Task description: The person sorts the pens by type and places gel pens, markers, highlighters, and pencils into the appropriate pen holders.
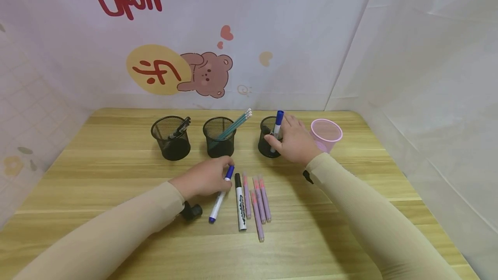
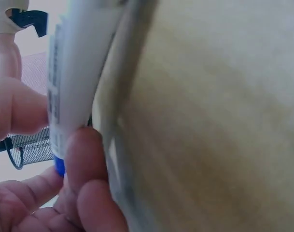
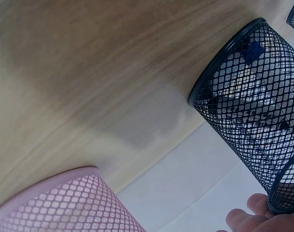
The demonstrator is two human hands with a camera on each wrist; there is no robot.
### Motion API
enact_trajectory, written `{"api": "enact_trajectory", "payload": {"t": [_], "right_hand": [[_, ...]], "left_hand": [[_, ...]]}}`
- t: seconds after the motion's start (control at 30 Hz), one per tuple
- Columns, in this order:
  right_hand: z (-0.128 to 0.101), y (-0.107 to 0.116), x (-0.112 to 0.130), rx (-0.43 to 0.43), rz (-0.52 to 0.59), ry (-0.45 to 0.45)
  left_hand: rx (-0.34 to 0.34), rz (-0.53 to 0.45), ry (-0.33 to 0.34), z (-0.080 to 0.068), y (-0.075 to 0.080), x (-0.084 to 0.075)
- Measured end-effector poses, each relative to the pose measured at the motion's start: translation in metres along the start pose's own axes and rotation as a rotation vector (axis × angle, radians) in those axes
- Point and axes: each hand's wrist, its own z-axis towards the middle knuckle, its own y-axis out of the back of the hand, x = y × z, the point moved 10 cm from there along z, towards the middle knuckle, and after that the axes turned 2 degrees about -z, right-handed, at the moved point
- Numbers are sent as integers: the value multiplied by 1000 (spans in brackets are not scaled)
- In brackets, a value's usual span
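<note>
In the head view my left hand (image 1: 206, 177) pinches a white whiteboard marker (image 1: 219, 205) with blue ends, slanted over the table. The left wrist view shows this marker (image 2: 81, 72) close up between thumb and fingers. My right hand (image 1: 297, 141) is at the rim of the third black mesh cup (image 1: 268, 150), thumb and fingers spread. A blue-capped whiteboard marker (image 1: 278, 122) stands in that cup beside a dark-capped marker. In the right wrist view, fingertips (image 3: 255, 220) lie right at the cup's rim, and the markers show through the mesh.
Between the hands lie a black-capped whiteboard marker (image 1: 240, 202) and several purple pens (image 1: 256, 215). At left stand a black mesh cup with black pens (image 1: 171, 144) and another with teal pencils (image 1: 235, 126). A pink mesh cup (image 1: 326, 131) stands right of my right hand.
</note>
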Motion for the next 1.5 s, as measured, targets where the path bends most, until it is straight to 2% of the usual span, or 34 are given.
{"api": "enact_trajectory", "payload": {"t": [0.17, 0.43, 0.57, 0.77, 1.13, 1.5], "right_hand": [[0, 0, 0, -1, -2, 0], [1, -1, -1, 5, -4, -3], [1, 0, 0, -7, -2, 0], [0, 1, 0, -20, 11, -2], [1, 1, 0, -17, 15, -2], [0, 0, 0, 4, 1, -12]], "left_hand": [[-12, -104, -38, 2, 7, -4], [-100, -226, -189, 5, 26, -25], [-136, -292, -235, 6, 34, -33], [-164, -400, -271, 7, 43, -46], [-219, -477, -340, 14, 58, -69], [-313, -607, -409, 24, 84, -94]]}}
